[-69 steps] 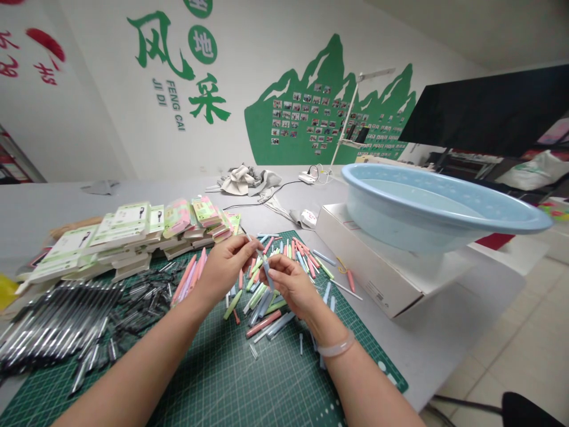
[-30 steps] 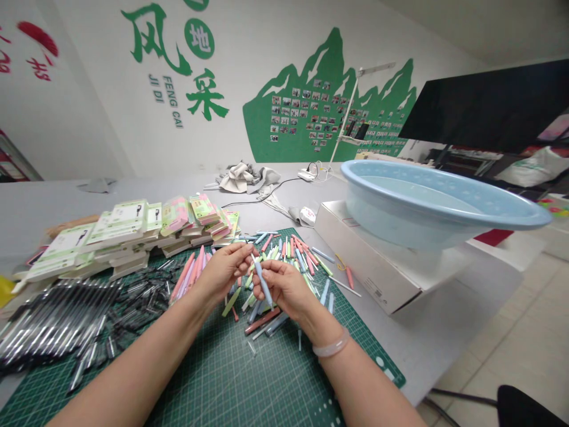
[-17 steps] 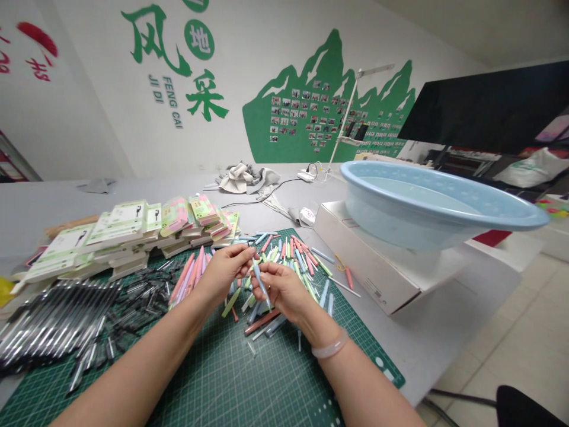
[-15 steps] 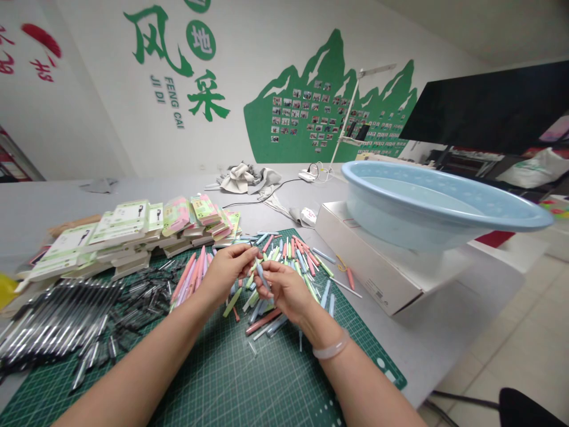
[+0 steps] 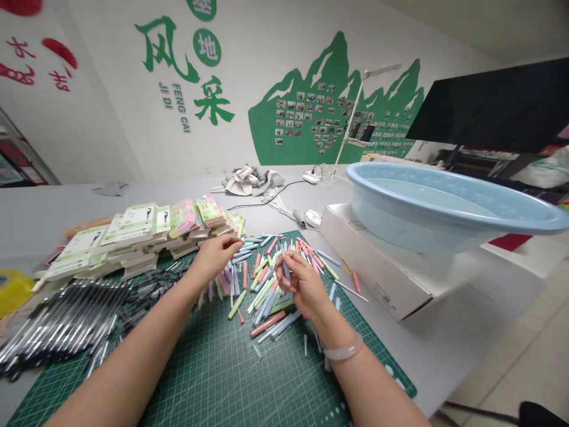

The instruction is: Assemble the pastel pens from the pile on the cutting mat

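Observation:
My right hand (image 5: 300, 281) is closed round a light blue pen barrel (image 5: 286, 270), which stands nearly upright between thumb and fingers above a heap of loose pen parts (image 5: 265, 290). Pink, green, blue and white pieces make up that heap on the green cutting mat (image 5: 213, 379). To the left, my left hand (image 5: 219, 254) has its fingers drawn together near some blue pen parts (image 5: 243, 252) at the heap's far edge. Whatever its fingertips pinch, if anything, is hidden. Pink and purple barrels lie partly behind the left wrist.
A row of clear, dark-tipped pens (image 5: 66, 320) lies at left, beside black pen parts (image 5: 155, 287). Behind them are stacked small boxes (image 5: 133, 228). At right a blue basin (image 5: 400, 222) rests on a white box (image 5: 377, 273). Grey cloths (image 5: 249, 179) and a cable lie farther back.
My hands were together at the blue barrel and have parted. The left moved left and away to the heap's far edge; the right shifted slightly right, keeping the barrel. The view has turned a little left.

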Motion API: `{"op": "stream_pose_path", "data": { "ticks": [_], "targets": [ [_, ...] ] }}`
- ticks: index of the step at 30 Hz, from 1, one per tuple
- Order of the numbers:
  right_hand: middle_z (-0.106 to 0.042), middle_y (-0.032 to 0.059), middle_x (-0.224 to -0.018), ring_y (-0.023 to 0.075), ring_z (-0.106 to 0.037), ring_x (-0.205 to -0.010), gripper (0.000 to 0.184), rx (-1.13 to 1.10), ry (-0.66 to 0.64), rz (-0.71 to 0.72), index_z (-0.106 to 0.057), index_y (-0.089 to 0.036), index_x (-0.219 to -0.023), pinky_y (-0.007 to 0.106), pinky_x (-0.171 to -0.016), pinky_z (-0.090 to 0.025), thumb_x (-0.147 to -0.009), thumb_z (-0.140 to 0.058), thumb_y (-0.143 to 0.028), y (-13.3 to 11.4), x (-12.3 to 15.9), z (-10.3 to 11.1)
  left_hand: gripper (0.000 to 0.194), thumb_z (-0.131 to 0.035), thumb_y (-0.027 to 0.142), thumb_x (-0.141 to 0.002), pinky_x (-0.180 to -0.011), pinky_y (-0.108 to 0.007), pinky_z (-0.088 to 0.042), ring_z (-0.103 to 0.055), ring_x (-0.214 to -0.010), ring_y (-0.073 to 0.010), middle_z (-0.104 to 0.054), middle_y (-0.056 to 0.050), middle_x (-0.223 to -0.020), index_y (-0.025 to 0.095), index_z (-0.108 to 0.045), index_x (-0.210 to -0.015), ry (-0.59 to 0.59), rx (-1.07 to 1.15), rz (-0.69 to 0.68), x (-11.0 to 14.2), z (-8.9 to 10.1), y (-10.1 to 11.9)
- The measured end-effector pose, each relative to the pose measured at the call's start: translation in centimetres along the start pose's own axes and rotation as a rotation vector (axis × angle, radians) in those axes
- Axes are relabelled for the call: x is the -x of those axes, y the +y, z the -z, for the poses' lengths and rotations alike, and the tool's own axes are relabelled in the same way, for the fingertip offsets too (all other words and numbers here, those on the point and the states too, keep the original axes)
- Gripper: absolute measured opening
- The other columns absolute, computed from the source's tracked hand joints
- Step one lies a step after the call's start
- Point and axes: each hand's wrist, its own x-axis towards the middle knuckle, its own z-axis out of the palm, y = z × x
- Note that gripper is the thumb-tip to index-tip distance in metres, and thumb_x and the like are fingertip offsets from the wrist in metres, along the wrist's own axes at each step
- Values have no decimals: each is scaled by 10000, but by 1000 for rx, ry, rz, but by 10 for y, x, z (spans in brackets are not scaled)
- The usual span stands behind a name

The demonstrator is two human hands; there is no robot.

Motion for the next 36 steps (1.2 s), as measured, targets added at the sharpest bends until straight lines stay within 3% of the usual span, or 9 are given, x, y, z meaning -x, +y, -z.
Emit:
{"op": "stream_pose_path", "data": {
  "ticks": [2, 5, 10, 18, 23, 28, 33, 36],
  "targets": [
    [-552, -14, -592, 45, -335, -412, 150, -14, 34, 24, -571, -170, -786, 173, -383, -180, -836, -568, -311, 0, -2, 4, 267, -501, 359, -783, -683, -269, -415, -614, -802, -203, -708, -36, -868, 214, -707, -871, -17, -348, -33, -13, 2, -16],
    [-561, -12, -590, 43, -333, -402, 150, -24, 56, 29, -566, -170, -782, 171, -378, -177, -842, -558, -308, 1, -3, 6, 178, -552, 270, -728, -683, -266, -407, -623, -790, -206, -715, -38, -803, 225, -722, -756, -89, -449, -64, -28, -6, -27],
    [-579, -5, -608, 39, -339, -394, 158, -20, 49, 13, -560, -168, -782, 171, -376, -161, -844, -556, -313, 2, -4, 7, 157, -572, 213, -698, -685, -264, -409, -620, -826, -211, -710, -60, -844, 223, -721, -744, -117, -525, -62, -42, -24, -29],
    [-582, -5, -617, 39, -342, -403, 168, -8, 41, 20, -567, -171, -794, 172, -382, -171, -840, -566, -333, 1, -4, 10, 154, -567, 234, -718, -681, -267, -409, -612, -811, -202, -694, -50, -861, 232, -713, -768, -159, -579, -114, -49, -26, -34],
    [-578, -4, -612, 34, -336, -391, 174, 23, 33, 16, -570, -164, -792, 180, -382, -163, -847, -556, -329, 2, -3, 7, 154, -573, 229, -720, -726, -266, -420, -596, -886, -205, -673, -47, -923, 242, -702, -803, -164, -586, -170, -53, -49, -20],
    [-585, 5, -614, 38, -338, -398, 190, 76, 34, 19, -575, -162, -798, 188, -385, -162, -851, -549, -342, 3, -3, 8, 158, -533, 151, -719, -743, -291, -431, -606, -882, -220, -666, -86, -888, 193, -683, -749, -132, -571, -139, -54, -66, -13],
    [-564, -1, -600, 42, -335, -406, 199, 99, 37, 7, -578, -159, -790, 185, -382, -153, -843, -554, -350, 5, -3, 7, 156, -529, 170, -728, -728, -307, -441, -613, -831, -226, -671, -98, -822, 163, -666, -802, -45, -476, -83, -51, -52, -8],
    [-562, -4, -603, 43, -339, -409, 194, 106, 37, -5, -576, -159, -793, 181, -380, -161, -846, -544, -343, 5, -2, 5, 244, -509, 230, -773, -690, -268, -450, -608, -752, -171, -674, -51, -812, 179, -644, -970, -22, -329, -103, -40, -36, 5]
  ]
}}
